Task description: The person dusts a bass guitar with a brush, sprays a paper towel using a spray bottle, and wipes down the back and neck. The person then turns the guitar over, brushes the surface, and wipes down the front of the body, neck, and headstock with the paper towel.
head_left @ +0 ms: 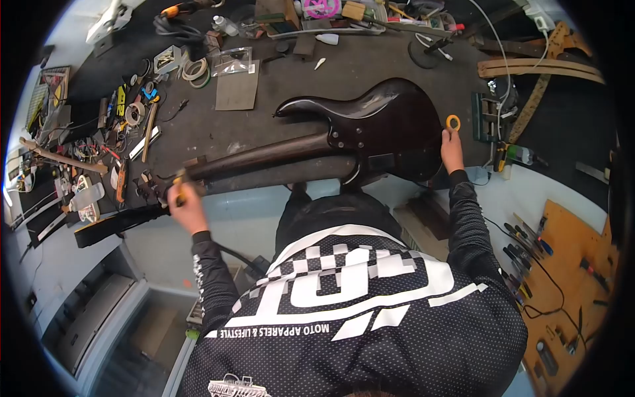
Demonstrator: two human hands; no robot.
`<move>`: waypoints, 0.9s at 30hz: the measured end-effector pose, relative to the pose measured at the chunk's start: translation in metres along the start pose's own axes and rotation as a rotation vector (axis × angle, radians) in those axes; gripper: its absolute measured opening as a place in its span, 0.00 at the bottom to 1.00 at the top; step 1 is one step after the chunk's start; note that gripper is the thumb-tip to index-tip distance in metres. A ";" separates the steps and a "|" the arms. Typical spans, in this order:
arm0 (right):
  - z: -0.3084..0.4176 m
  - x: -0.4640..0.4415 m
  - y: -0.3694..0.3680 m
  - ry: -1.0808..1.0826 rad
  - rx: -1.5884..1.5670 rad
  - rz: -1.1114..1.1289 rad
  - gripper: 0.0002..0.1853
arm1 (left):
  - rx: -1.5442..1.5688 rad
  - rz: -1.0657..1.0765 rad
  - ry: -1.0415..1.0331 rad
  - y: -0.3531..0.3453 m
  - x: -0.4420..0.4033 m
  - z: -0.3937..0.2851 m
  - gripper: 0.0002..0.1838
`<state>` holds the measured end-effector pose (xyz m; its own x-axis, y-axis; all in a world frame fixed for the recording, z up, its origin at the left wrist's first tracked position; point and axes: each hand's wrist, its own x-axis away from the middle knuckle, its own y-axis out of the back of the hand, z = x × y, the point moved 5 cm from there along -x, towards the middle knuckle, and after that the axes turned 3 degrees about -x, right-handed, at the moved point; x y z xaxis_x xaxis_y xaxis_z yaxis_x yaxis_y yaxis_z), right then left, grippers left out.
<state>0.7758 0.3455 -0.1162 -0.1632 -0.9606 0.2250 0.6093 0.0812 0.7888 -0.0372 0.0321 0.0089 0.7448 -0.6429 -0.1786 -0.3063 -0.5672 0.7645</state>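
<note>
1. One dark guitar (400,119) lying back-up on the workbench (284,73); neck (264,155) already joined to body, screws (335,134) in place.
2. Left hand (188,208): closed around a yellow item (184,190) (blurred) at the neck's far end.
3. Right hand (452,151): gripping an orange ring (448,124) beside the body's end.
4. Progress: apparently assembled; what remains cannot be told.

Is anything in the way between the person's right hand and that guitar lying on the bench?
Nothing visible: the right hand is right beside the rounded end of the guitar, though whether they touch isn't clear.
</note>
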 end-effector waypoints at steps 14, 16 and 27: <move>-0.019 -0.020 -0.001 -0.195 -0.638 0.338 0.28 | 0.128 0.499 -0.770 -0.234 0.119 -0.354 0.15; -0.018 -0.019 -0.002 -0.194 -0.658 0.379 0.27 | 0.228 0.711 -0.732 -0.251 0.158 -0.400 0.13; -0.021 -0.016 0.000 -0.139 -0.593 0.378 0.24 | -0.379 0.065 -0.535 -0.205 -0.019 -0.322 0.09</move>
<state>0.7949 0.3553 -0.1317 0.0693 -0.8491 0.5236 0.9565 0.2057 0.2071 0.2022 0.3260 0.0552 0.3044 -0.8923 -0.3333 -0.0374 -0.3608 0.9319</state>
